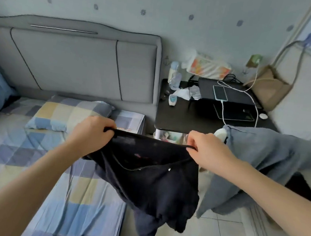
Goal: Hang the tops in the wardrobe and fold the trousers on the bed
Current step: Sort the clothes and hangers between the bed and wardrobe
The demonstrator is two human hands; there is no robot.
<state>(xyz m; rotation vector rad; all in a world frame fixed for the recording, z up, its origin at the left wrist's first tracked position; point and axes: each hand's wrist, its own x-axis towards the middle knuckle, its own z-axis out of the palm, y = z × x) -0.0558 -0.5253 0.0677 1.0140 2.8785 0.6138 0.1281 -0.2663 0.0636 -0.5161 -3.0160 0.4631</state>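
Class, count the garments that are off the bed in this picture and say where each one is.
2. The black garment hangs between the left hand and the right hand. The grey garment is draped over the right forearm. Others may be out of view.

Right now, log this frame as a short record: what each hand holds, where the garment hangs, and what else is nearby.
left hand: grips one end of the black garment's top edge
right hand: grips the other end
black garment: held up, hanging beside the bed edge, above the floor
bed: checked sheet, pillow near the headboard
grey garment: draped at the right
bedside table: phone on charge
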